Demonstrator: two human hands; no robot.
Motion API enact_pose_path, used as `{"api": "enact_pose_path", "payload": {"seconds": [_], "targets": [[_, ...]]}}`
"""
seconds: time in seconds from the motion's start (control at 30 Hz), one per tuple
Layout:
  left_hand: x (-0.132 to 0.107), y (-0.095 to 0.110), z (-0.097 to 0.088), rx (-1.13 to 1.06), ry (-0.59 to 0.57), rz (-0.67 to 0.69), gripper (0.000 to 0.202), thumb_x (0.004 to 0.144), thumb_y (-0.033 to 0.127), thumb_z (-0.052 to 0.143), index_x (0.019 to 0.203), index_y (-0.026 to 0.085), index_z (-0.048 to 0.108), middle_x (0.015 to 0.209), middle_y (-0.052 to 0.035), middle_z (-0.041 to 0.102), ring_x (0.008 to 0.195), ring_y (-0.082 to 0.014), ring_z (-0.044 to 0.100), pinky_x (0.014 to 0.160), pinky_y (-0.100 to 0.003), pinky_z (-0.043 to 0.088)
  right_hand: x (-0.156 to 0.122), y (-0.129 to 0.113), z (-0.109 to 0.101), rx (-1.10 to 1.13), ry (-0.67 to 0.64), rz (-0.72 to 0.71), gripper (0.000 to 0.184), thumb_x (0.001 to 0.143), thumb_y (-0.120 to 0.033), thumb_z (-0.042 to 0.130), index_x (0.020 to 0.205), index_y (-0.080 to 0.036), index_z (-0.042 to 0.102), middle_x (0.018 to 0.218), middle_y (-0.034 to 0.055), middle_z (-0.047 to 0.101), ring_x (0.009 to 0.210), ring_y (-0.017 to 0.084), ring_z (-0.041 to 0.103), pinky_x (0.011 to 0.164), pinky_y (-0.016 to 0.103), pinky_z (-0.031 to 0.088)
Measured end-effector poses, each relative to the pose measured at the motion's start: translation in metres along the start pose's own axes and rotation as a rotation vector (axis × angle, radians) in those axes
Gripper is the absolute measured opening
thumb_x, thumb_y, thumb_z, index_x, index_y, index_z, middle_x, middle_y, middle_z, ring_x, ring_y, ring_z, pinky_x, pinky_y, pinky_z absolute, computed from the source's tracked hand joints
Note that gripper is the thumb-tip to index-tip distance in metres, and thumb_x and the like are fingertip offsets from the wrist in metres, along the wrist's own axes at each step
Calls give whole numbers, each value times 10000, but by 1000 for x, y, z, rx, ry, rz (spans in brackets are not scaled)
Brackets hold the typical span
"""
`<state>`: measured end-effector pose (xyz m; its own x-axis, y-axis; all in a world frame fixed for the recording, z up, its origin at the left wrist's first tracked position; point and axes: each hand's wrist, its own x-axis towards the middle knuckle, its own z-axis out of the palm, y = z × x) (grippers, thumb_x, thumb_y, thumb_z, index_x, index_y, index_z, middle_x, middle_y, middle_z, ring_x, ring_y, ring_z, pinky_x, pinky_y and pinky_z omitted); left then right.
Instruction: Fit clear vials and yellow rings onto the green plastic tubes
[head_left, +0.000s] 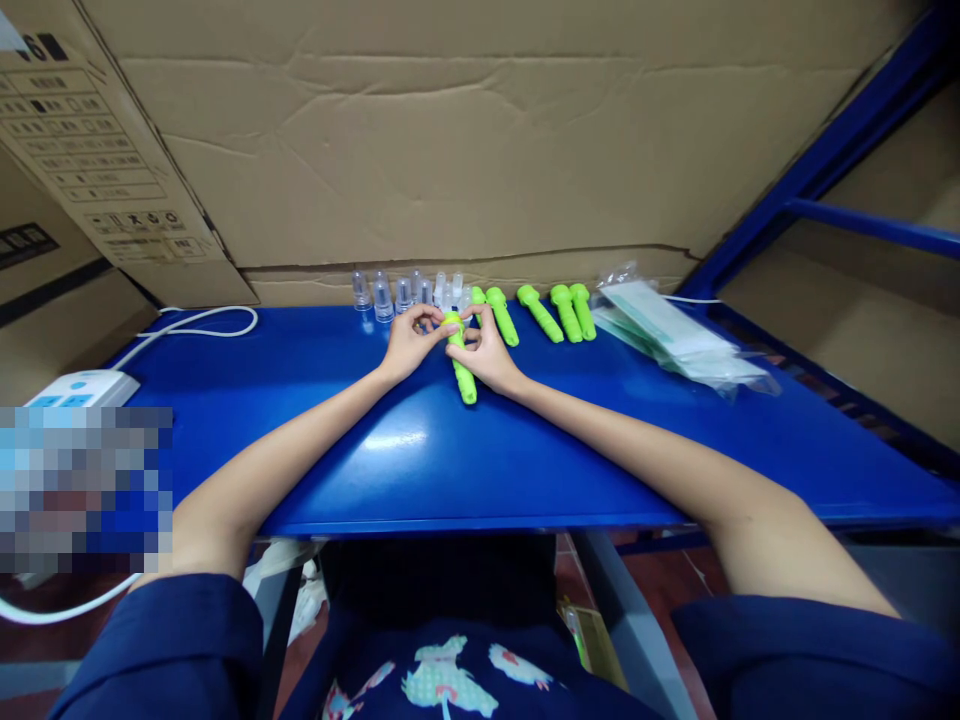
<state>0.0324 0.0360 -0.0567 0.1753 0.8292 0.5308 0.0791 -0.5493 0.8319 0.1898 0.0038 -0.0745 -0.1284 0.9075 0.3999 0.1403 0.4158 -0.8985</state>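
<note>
Over the middle of the blue table, both hands are closed on a bright green, flashlight-shaped plastic handle (463, 380). It tilts, its wide head away from me and its narrow end towards me. My left hand (414, 342) pinches the head from the left with thumb and fingers. From the right, my right hand (489, 352) grips the head and upper shaft, thumb across the front. Some fingertips are hidden behind the piece. Just beyond my hands stand several clear plastic cups (382, 298). Several similar green handles (540, 314) lie to the right of them.
Flat plastic bags (675, 335) with pale green and white contents lie on the table (570, 470) at right. At left are a white power strip (82, 388) and its cable (202, 325). A cardboard wall (420, 150) closes off the back; a blue metal frame (832, 140) stands at right.
</note>
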Motion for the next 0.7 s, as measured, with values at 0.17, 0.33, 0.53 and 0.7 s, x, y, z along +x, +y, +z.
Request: {"api": "enact_pose_path", "payload": {"seconds": [0.17, 0.33, 0.53, 0.7], "targets": [[0, 1, 0, -6, 2, -2, 415, 649, 496, 888, 786, 174, 664, 761, 2, 636, 653, -110, 488, 648, -263, 390, 0, -1, -1, -12, -2, 4, 532, 723, -337, 738, 1081, -282, 349, 664, -106, 436, 506, 99, 475, 467, 222, 383], [-3, 5, 2, 28, -51, 13, 427, 691, 545, 849, 709, 171, 644, 685, 7, 618, 629, -115, 484, 622, -269, 382, 0, -4, -1, 10, -13, -1, 491, 728, -361, 742, 1001, -277, 343, 626, -117, 420, 484, 88, 435, 466, 215, 359], [-1, 2, 4, -5, 46, -7, 457, 657, 495, 889, 836, 189, 600, 835, 1, 627, 702, -107, 535, 623, -241, 390, 1, -3, 2, 47, -4, 5, 593, 737, -434, 769, 1053, -291, 289, 742, -88, 491, 539, 102, 523, 484, 229, 418], [0, 0, 5, -52, 19, -22, 454, 702, 483, 858, 902, 200, 566, 954, -21, 634, 771, -109, 595, 613, -220, 393, 1, -2, 3, 116, 22, 7, 677, 727, -506, 794, 1054, -299, 239, 849, -64, 529, 568, 96, 567, 538, 254, 493]]}}
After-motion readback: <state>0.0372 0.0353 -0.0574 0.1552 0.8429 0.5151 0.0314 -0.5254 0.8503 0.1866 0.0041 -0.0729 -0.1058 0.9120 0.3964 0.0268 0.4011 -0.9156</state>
